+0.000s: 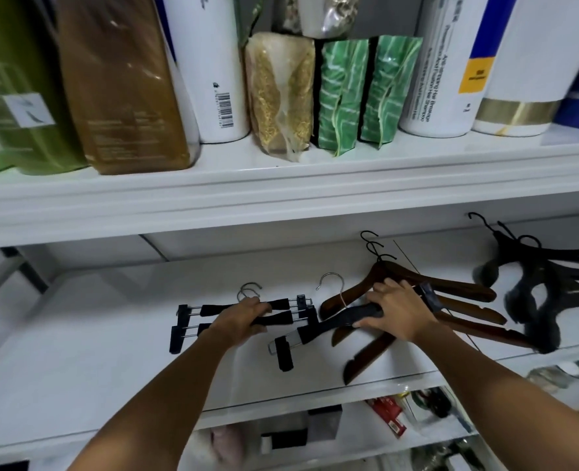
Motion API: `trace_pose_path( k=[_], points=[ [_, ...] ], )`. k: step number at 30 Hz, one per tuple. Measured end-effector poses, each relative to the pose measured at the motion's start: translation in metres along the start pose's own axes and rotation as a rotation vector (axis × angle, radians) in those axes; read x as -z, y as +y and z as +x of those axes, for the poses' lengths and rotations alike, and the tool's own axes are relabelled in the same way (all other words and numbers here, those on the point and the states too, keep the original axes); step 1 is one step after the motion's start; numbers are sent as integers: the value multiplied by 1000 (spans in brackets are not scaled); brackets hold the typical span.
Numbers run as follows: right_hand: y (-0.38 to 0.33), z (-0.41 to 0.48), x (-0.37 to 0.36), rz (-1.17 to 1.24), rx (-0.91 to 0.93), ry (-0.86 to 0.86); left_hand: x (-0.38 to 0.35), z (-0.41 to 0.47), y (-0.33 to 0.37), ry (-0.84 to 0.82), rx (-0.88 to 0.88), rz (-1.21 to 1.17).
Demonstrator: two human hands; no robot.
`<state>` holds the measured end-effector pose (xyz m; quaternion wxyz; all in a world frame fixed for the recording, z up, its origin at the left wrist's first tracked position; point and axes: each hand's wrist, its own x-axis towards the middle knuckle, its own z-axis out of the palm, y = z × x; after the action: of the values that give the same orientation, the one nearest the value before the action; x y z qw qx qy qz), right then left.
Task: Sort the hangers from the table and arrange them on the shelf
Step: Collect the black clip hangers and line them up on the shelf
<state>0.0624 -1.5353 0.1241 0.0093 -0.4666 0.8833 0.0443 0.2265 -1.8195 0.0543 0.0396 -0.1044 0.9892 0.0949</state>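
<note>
On the white middle shelf [104,351] lie three groups of hangers. Two black clip hangers [281,304] lie stacked at the centre left, and my left hand [239,319] grips their bars. A third black clip hanger [318,329] lies tilted across the brown wooden hangers [461,294]. My right hand [395,309] holds this tilted hanger near its middle, thumb under the bar. Black velvet hangers [546,287] are piled at the far right of the shelf.
The upper shelf [281,195] carries large bottles [210,62], a brown refill pack [121,90], a grain packet and two green pouches [369,93]. Lower shelves hold a red box [388,414] and small clutter. Bare shelf surface stretches to the left of the clip hangers.
</note>
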Motion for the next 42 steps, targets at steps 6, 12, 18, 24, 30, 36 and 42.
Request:
trace_pose_path(
  k=[6,12,18,24,30,36,42],
  points=[
    [-29,-14,14,-26,6,15,31,-20,0,118,-38,-38],
    [-74,-20,36,-108,-29,76,70,-41,35,289,-152,-64],
    [-114,-23,61,-170,-45,163,86,-64,80,168,-217,-96],
    [-136,-29,85,-148,-35,195,91,-82,92,107,-132,-74],
    [-147,-40,92,-254,116,389,85,-99,81,184,-14,-195],
    [-151,-51,95,-365,384,803,91,-107,67,292,-7,-394],
    [-161,-55,84,-241,426,746,92,-110,59,383,93,-838]
  ],
)
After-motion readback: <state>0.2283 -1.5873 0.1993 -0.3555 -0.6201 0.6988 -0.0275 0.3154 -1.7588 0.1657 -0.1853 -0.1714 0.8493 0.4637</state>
